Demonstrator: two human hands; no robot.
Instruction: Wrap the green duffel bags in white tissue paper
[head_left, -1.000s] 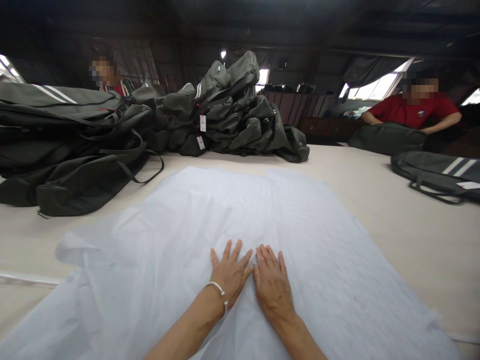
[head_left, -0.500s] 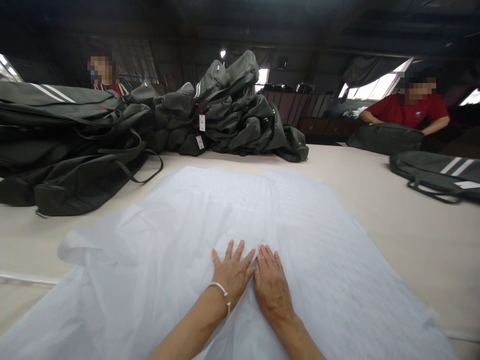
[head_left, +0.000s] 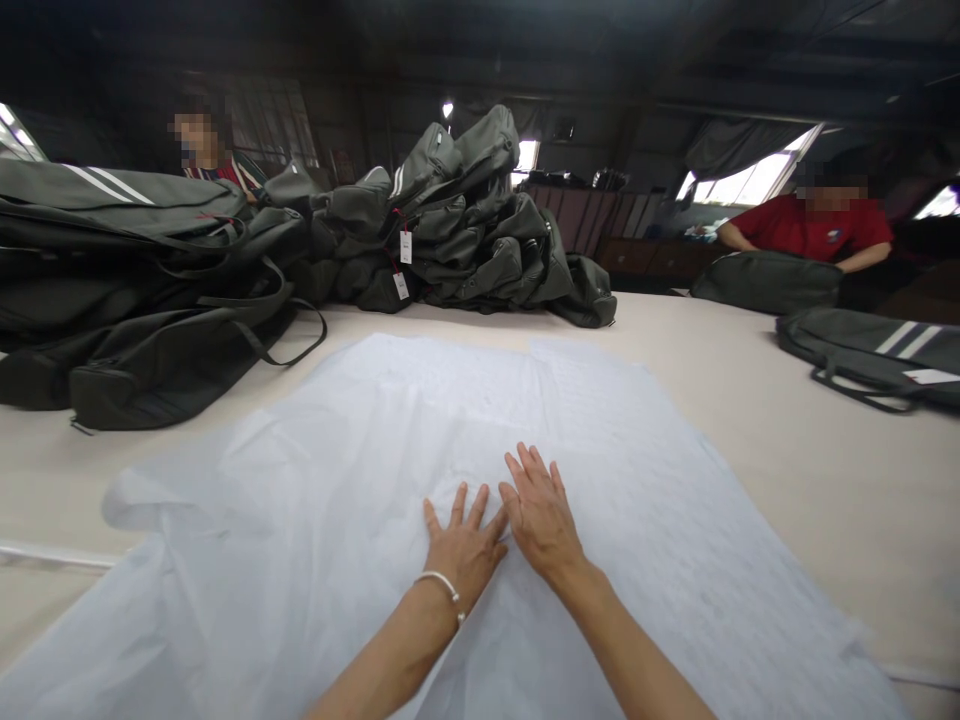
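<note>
A large, thin, whitish sheet (head_left: 660,520) lies spread over the pale table, wrinkled on its left side. My left hand (head_left: 465,545) rests flat on it with fingers spread, a silver bangle round the wrist. Just to the right, my right hand (head_left: 541,510) lies palm down on the sheet with fingers stretched out, a little farther forward. The two hands nearly touch at the left index finger and the right thumb. Between the forearms the sheet shows a fold or overlapping edge. Neither hand grips anything.
Dark grey-green bags (head_left: 465,220) with white tags are heaped at the table's back. More bags (head_left: 172,370) are stacked at left. A striped bag (head_left: 877,355) lies at right. Behind it a co-worker in a red shirt (head_left: 814,235) handles another bag (head_left: 765,282). Another person (head_left: 210,160) is behind the left stack.
My right hand has slid forward over the sheet, and its thumb has moved away from the other fingers. My left hand has stayed almost in place.
</note>
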